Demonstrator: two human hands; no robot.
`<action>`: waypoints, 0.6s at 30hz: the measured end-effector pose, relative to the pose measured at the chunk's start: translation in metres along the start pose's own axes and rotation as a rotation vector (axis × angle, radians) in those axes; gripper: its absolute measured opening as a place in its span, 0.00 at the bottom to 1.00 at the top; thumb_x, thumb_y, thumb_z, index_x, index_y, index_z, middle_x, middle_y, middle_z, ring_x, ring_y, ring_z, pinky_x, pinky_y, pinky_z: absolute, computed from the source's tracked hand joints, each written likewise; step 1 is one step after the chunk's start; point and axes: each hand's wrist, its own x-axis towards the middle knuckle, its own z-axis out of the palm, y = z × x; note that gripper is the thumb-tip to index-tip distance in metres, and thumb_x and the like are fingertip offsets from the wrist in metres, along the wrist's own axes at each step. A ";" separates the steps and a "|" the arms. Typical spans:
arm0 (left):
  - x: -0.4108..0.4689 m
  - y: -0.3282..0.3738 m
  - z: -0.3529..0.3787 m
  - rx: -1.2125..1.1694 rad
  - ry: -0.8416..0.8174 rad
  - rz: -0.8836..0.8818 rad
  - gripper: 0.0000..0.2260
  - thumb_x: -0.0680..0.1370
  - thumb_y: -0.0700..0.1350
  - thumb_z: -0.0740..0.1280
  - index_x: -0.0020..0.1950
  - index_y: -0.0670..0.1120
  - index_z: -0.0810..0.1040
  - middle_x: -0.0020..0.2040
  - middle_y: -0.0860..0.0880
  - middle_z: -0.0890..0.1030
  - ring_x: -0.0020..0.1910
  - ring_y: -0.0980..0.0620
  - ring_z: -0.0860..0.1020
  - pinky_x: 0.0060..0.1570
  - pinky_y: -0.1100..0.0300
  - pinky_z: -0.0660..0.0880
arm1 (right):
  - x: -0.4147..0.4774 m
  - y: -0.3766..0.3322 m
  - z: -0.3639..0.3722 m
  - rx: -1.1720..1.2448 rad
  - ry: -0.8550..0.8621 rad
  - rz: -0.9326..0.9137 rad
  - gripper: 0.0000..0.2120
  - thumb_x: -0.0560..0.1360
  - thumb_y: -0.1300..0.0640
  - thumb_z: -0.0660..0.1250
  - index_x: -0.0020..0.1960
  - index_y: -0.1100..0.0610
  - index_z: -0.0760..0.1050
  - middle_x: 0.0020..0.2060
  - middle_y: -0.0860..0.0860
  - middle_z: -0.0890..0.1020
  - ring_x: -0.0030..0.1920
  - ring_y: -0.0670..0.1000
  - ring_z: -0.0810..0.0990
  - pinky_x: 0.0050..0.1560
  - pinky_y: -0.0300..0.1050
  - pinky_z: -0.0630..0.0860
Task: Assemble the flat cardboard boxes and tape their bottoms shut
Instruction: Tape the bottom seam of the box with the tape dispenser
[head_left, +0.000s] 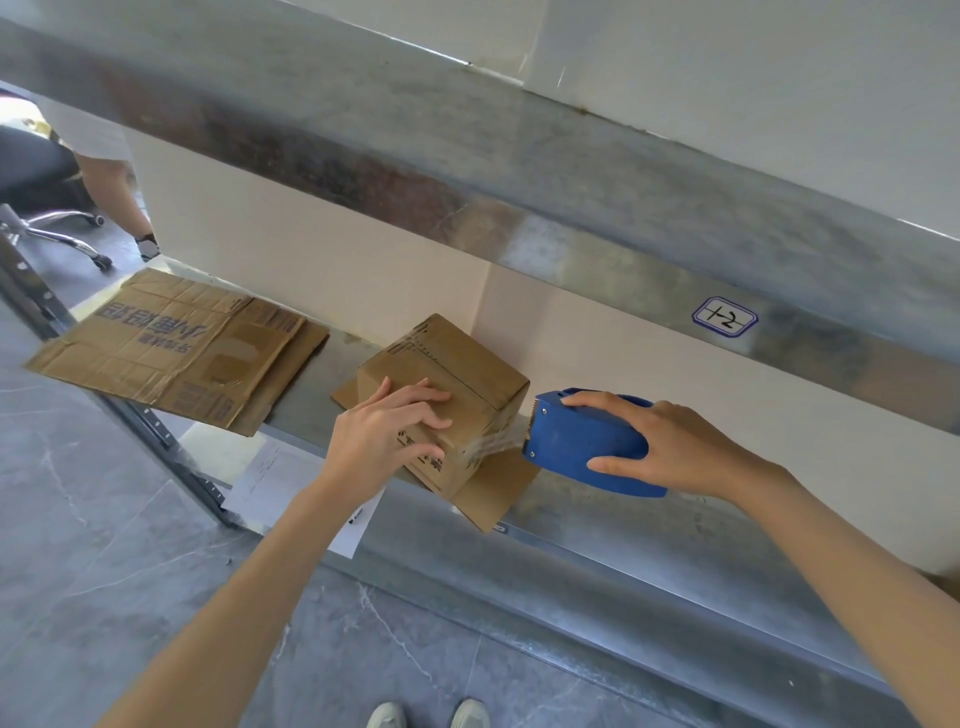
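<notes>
A small brown cardboard box (467, 371) stands on the metal shelf (597, 506), its open flaps spread flat beneath it. My left hand (387, 436) lies on the box's near top edge with fingers spread, pressing it down. My right hand (657, 441) grips a blue tape dispenser (576, 449) just right of the box. A strip of clear tape (493, 446) runs from the dispenser's toothed edge onto the box's right side.
Several flat cardboard boxes (171, 348) lie stacked on the shelf's left end, overhanging its edge. White papers (275, 480) sit below the shelf. An upper shelf (571, 208) with a label hangs close overhead. An office chair (47, 208) and another person's leg are at far left.
</notes>
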 end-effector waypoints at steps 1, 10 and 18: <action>0.001 0.000 -0.001 0.004 -0.013 -0.001 0.11 0.69 0.52 0.76 0.48 0.51 0.85 0.62 0.59 0.80 0.69 0.60 0.72 0.75 0.48 0.62 | 0.000 0.001 0.000 -0.008 0.003 0.002 0.31 0.75 0.39 0.67 0.70 0.24 0.53 0.41 0.19 0.70 0.37 0.33 0.75 0.32 0.33 0.63; -0.003 0.032 0.020 0.202 0.029 -0.112 0.24 0.65 0.60 0.78 0.53 0.51 0.74 0.65 0.58 0.77 0.73 0.52 0.67 0.76 0.40 0.52 | 0.002 0.006 0.003 -0.075 0.027 -0.034 0.32 0.75 0.36 0.63 0.71 0.25 0.47 0.47 0.45 0.82 0.37 0.45 0.76 0.37 0.36 0.70; 0.001 0.051 0.045 0.282 0.077 -0.178 0.30 0.66 0.48 0.79 0.68 0.51 0.78 0.63 0.45 0.76 0.70 0.39 0.68 0.64 0.25 0.61 | -0.001 0.000 -0.006 -0.148 0.059 -0.051 0.33 0.77 0.37 0.62 0.72 0.25 0.44 0.31 0.44 0.75 0.33 0.46 0.75 0.40 0.42 0.74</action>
